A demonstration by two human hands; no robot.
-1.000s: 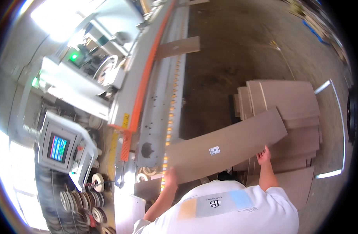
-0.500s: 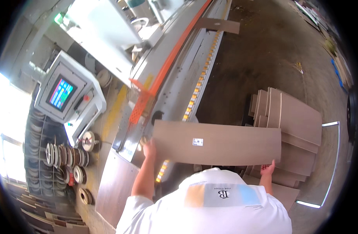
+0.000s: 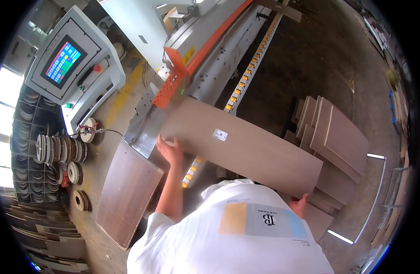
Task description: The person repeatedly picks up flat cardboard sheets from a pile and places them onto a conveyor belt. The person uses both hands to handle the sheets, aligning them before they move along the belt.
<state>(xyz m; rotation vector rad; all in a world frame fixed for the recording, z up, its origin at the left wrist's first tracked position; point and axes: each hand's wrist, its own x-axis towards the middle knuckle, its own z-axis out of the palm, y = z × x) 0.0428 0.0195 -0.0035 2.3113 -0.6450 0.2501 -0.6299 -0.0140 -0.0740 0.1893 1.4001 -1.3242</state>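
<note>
Over yellow rollers (image 3: 228,108) and workshop floor (image 3: 329,59), right grip (image 3: 299,205) holds brown board (image 3: 251,148); left grip (image 3: 172,152), I cannot tell.

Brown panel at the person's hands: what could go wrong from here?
The left hand is on the near edge of the brown panel, close to the metal plate, so fingers might get pinched.

The panel's right end reaches well past the yellow rollers, with the right hand at its near edge; it could dip if that hand slips.

That end might also knock the stacked panels.
</note>
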